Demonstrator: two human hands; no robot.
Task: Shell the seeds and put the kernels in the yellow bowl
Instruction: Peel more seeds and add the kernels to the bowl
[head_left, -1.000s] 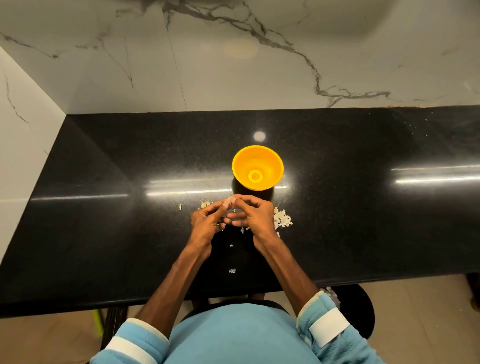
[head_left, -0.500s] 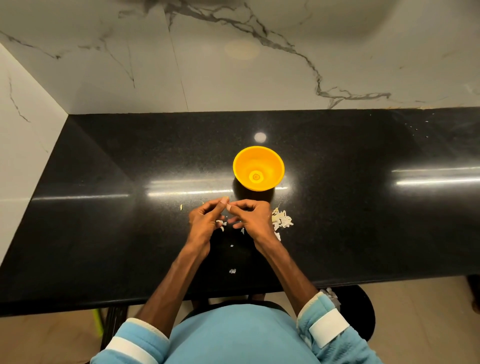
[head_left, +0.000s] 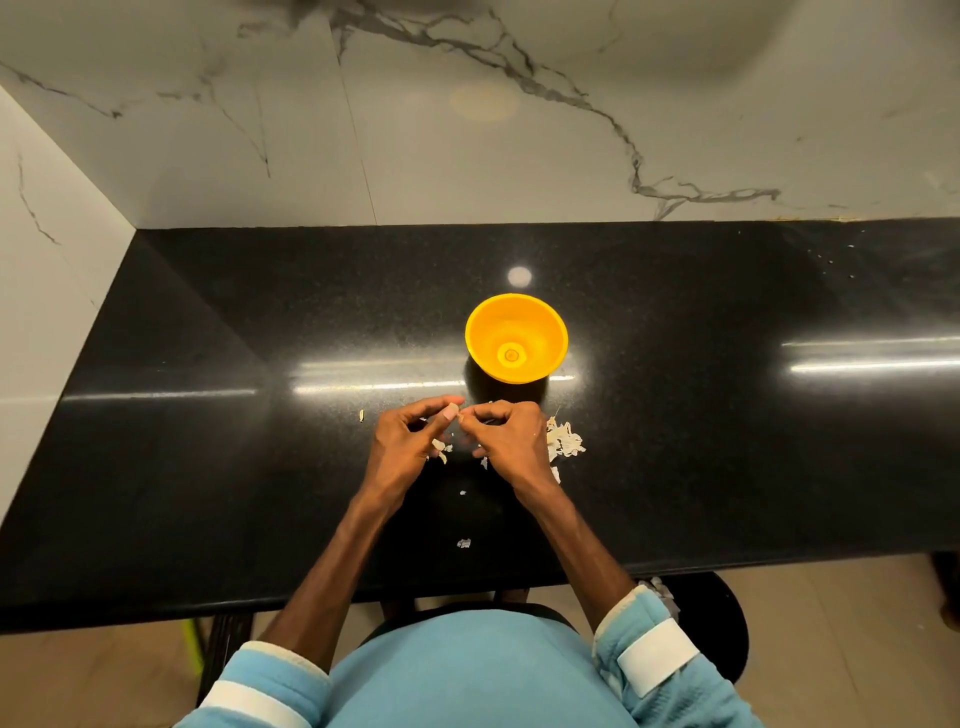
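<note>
Several pale shell scraps (head_left: 464, 543) lie loose on the black table (head_left: 208, 467) close to its near edge, so some shelling is evidently done. Just beyond them the left hand (head_left: 402, 441) and right hand (head_left: 511, 439) meet fingertip to fingertip above the table. Each grip is closed, thumb and forefinger pinching what appears to be one small pale seed (head_left: 459, 413) between them; it is too small to say whether its shell has split. More shell bits (head_left: 440, 448) lie under the gap between the hands. A larger heap of husks (head_left: 565, 444) sits on the table just beside the right hand.

Farther on, near the hands but apart from them, stands the yellow bowl (head_left: 550, 332). It is plain, glossy plastic with its mouth open toward the camera. Only a small round mark shows at its bottom, and I cannot tell if that is a kernel or moulding. By that look, few kernels are in; no stock of whole seeds is in view.
</note>
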